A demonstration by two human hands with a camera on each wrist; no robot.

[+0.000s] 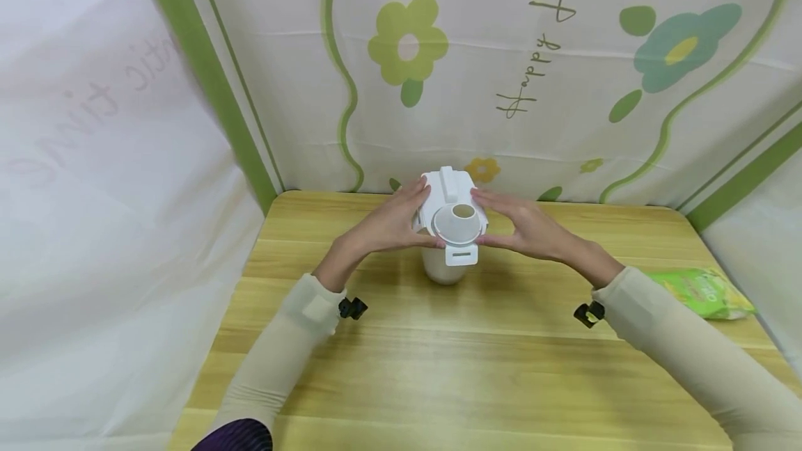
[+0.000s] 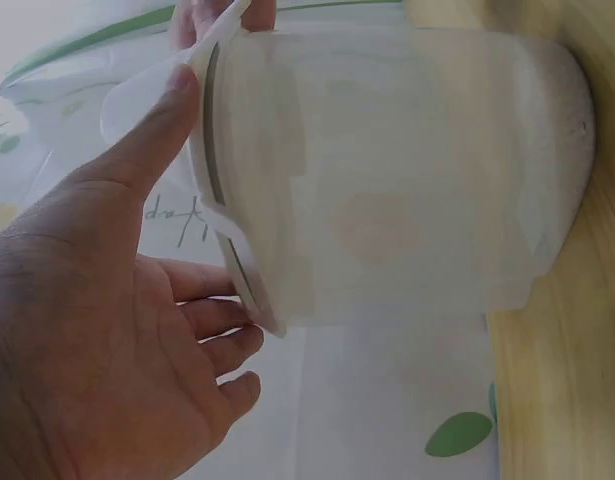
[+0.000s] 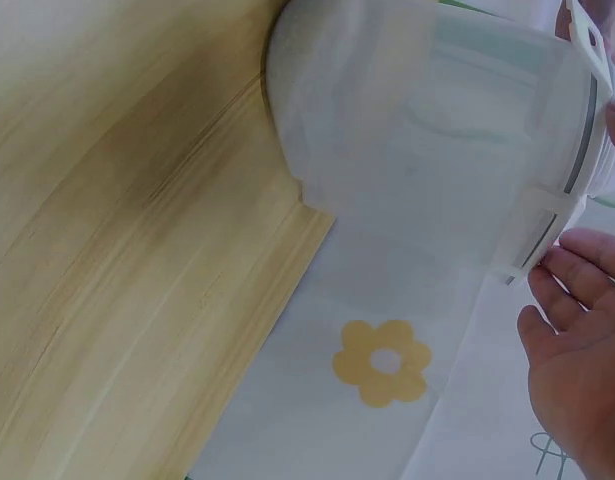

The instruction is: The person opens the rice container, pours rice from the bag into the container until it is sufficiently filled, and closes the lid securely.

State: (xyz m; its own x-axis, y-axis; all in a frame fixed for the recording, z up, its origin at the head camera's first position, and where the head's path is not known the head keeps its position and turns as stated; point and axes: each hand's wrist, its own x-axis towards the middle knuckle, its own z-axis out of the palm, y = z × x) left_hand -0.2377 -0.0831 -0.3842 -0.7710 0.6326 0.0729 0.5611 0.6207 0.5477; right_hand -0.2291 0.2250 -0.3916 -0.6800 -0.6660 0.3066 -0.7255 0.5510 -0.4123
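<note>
A translucent plastic storage container [image 1: 443, 271] stands on the wooden table, with a white lid [image 1: 434, 199] on top. The lid carries a raised handle bar [image 1: 448, 184], a round cone-shaped spout [image 1: 452, 230] and a slotted latch flap [image 1: 461, 256] sticking out at the front. My left hand [image 1: 396, 220] grips the lid's left side, thumb at the front edge and fingers farther back. On the opposite side my right hand [image 1: 528, 227] holds the lid in the same way. Pale contents [image 2: 567, 130] show at the container's bottom in the left wrist view.
A green and yellow soft packet [image 1: 704, 292] lies at the table's right edge. Behind the wooden table [image 1: 451, 367] hangs a white curtain [image 1: 470, 124] printed with flowers. Another white curtain [image 1: 113, 228] runs along the left side.
</note>
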